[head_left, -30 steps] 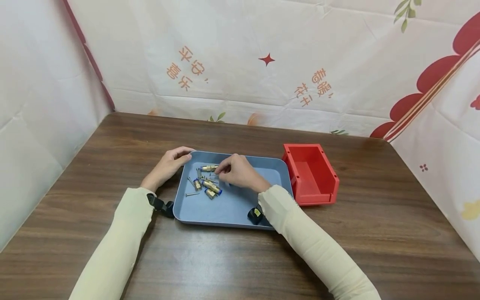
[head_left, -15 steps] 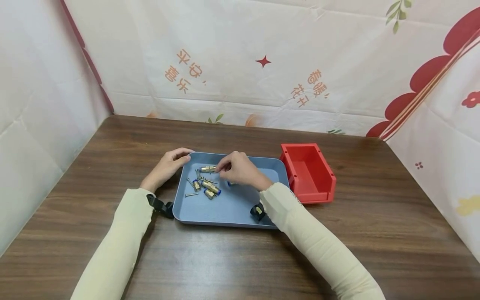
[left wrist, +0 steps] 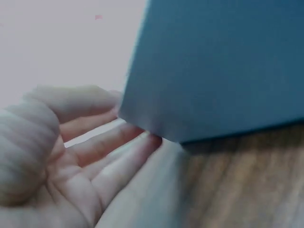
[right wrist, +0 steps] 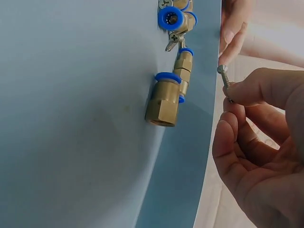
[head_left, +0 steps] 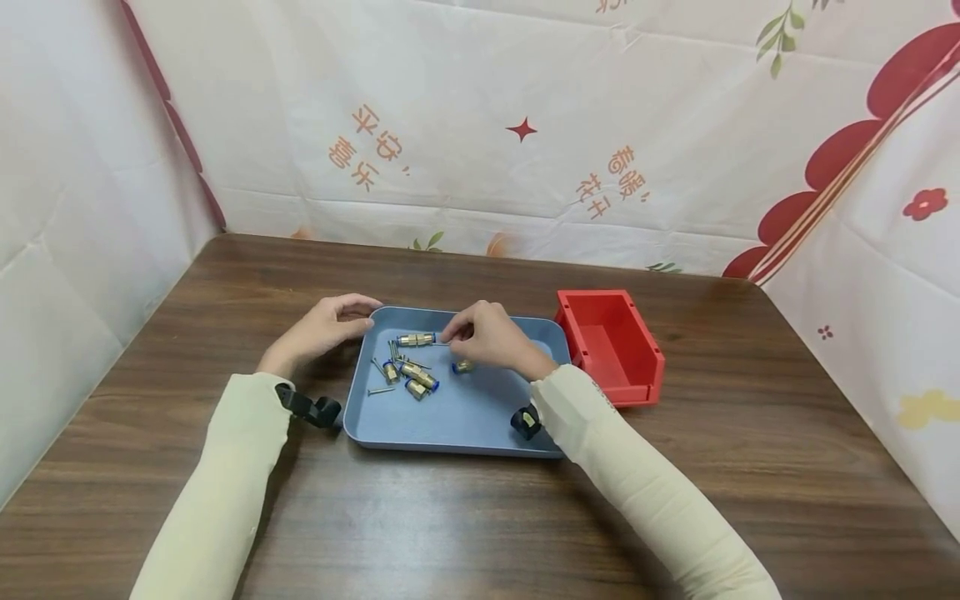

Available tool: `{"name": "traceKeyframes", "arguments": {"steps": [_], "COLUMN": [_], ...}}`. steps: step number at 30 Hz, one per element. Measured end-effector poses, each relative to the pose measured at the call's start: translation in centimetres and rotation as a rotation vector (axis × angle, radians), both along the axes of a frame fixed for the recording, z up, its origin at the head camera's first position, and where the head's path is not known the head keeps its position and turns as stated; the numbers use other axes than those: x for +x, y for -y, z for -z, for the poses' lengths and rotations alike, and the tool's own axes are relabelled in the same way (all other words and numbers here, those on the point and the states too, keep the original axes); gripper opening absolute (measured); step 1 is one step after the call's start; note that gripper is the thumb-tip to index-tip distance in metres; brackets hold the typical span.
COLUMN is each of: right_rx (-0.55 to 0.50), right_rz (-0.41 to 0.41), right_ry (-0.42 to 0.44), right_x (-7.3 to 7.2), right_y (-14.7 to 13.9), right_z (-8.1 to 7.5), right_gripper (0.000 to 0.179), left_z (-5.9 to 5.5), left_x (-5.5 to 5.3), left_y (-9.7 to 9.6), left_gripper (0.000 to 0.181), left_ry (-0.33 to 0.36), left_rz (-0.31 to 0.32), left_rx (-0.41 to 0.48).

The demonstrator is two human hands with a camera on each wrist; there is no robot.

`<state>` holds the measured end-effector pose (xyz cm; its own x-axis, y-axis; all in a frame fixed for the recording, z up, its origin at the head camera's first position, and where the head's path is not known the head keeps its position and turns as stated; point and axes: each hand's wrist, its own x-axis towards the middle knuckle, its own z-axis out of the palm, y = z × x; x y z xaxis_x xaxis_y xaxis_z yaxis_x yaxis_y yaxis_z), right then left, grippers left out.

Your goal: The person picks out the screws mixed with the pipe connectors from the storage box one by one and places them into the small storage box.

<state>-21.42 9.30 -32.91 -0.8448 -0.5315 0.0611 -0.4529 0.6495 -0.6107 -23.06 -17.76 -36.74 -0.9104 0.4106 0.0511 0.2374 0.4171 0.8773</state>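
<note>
In the right wrist view, my right hand [right wrist: 259, 123] pinches a small screw [right wrist: 224, 76] between thumb and fingertips, its head sticking out. In the head view this hand [head_left: 491, 337] hovers over the blue-grey tray [head_left: 480, 425]. Beside it stands a brass fitting with a blue ring [right wrist: 164, 102]; another brass fitting [head_left: 416, 340] lies to its left. My left hand [head_left: 322, 329] is at the tray's back left corner, fingers loosely extended and fingertips at the corner [left wrist: 137, 121]. More brass fittings [head_left: 417, 375] and loose screws [head_left: 381, 391] lie in the tray's left half.
A red open-topped bin [head_left: 611, 350] stands against the tray's right side. Everything rests on a dark wooden table [head_left: 450, 525]. A printed white cloth [head_left: 450, 125] hangs behind and on both sides.
My right hand has drawn slightly right with the screw, uncovering the fitting beside it. My left hand has shifted a little left, away from the tray. The head view has tilted slightly.
</note>
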Motion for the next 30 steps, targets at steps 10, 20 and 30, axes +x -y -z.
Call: {"name": "traceKeyframes", "arguments": {"steps": [10, 20, 30], "right_rx": [-0.003, -0.001, -0.005], "right_rz": [0.020, 0.038, 0.037], "right_ry": [-0.008, 0.023, 0.026], "right_x": [0.2, 0.3, 0.2], "right_y": [-1.2, -1.8, -2.0], "right_z": [-0.3, 0.2, 0.3], "right_gripper": [0.015, 0.014, 0.013], "left_z": [-1.7, -0.3, -3.9], "left_x": [0.6, 0.0, 0.4], "left_y": [-1.0, -0.4, -0.5], "left_gripper": [0.047, 0.047, 0.047], "left_ry": [-0.027, 0.087, 0.217], "left_rz": [0.009, -0.012, 0.119], "left_rx": [-0.230, 0.012, -0.142]}}
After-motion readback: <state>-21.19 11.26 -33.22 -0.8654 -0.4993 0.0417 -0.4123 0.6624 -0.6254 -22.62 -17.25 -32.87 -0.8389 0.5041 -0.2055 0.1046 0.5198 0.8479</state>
